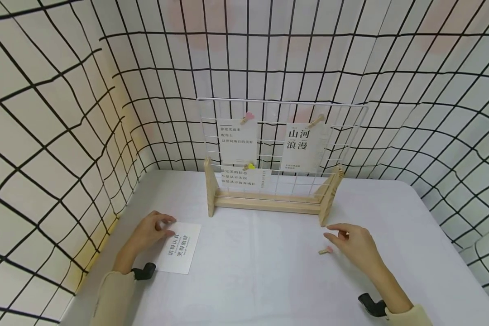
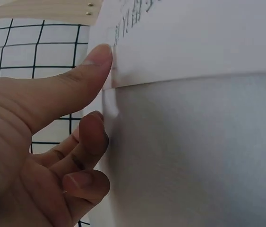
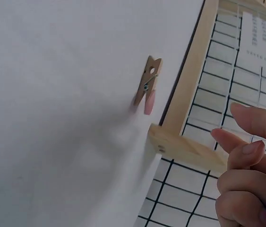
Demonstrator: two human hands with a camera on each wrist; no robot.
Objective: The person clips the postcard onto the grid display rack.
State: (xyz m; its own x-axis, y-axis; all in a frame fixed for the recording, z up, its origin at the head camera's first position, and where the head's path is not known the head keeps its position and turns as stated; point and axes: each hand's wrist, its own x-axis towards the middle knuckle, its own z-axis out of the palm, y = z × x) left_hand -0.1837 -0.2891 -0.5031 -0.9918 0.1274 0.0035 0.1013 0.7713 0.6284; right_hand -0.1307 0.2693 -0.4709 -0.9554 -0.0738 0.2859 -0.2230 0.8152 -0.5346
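Observation:
A white card (image 1: 189, 251) with dark printed characters lies on the table at the left. My left hand (image 1: 148, 232) is at its upper left edge. In the left wrist view, the thumb (image 2: 92, 71) touches the card's edge near a corner, while the other fingers are bent and apart from the thumb. At the right, a small wooden clothespin (image 1: 325, 251) with a pink end lies on the table. My right hand (image 1: 356, 248) hovers just to its right and above, holding nothing. A gap shows between its thumb and index finger in the right wrist view.
A white wire grid rack on a wooden base (image 1: 269, 206) stands at the table's back. Three cards hang on it: upper left (image 1: 238, 149), right (image 1: 301, 151) and lower left (image 1: 244, 181), each with a clip. Black-checked cloth (image 1: 261, 50) surrounds the white table (image 1: 244, 280).

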